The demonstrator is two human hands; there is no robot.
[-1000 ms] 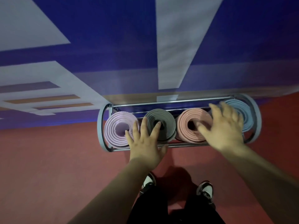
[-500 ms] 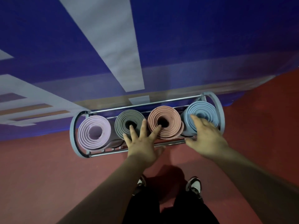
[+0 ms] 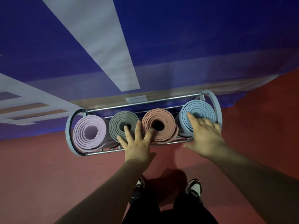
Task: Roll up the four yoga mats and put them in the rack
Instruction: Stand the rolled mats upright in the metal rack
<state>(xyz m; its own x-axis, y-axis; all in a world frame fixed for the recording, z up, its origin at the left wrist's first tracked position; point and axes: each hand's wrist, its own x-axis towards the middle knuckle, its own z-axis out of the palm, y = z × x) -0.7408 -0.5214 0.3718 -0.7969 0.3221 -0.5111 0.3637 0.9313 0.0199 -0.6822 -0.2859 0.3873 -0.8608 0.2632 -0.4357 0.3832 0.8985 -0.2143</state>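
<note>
Down at my end, my shoes (image 3: 194, 188) stand on the red floor (image 3: 32, 175) just short of the rack (image 3: 68, 131), both forearms reaching out over them. My left hand (image 3: 137, 147) lies flat at the rack's middle, fingers straight and fanned, gripping nothing: tips on the grey mat (image 3: 119, 122), index finger across onto the salmon mat (image 3: 163, 115). My right hand (image 3: 205, 139) is at the rack's right end, fingers stretched out and released, pressing the blue mat (image 3: 197, 110) on its spiral end, thumb out sideways over the rack's front rail. The lilac mat (image 3: 87, 133) sits untouched at the rack's left end. All four are in the rack, coiled ends facing me, so I reckon this is the final seating. Push straight in, flat-handed and evenly, so no coil telescopes and the ends finish level. The blue one seems to stand proud, so it wants the firmest press. Behind the rack, the blue wall (image 3: 210, 46).
</note>
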